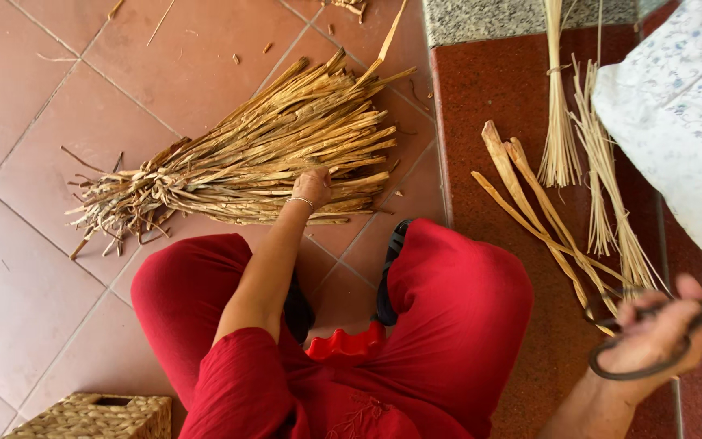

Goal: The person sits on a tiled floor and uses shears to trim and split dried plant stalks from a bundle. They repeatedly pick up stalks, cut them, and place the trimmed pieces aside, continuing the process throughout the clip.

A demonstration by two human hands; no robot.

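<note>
While the left hand (312, 185) closes on stalks at the near edge of the dried-reed bundle (245, 158) on the far floor tiles, the right hand (652, 333), gripping dark scissors (639, 358) near loose strips (546, 219), could nick them if swung carelessly.

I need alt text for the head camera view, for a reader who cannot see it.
A seated person in red clothes reaches the left hand into a pile of dried plant stalks on a tiled floor, while the right hand holds dark scissors. Thinner strips lie to the right; a woven basket sits lower left.
</note>
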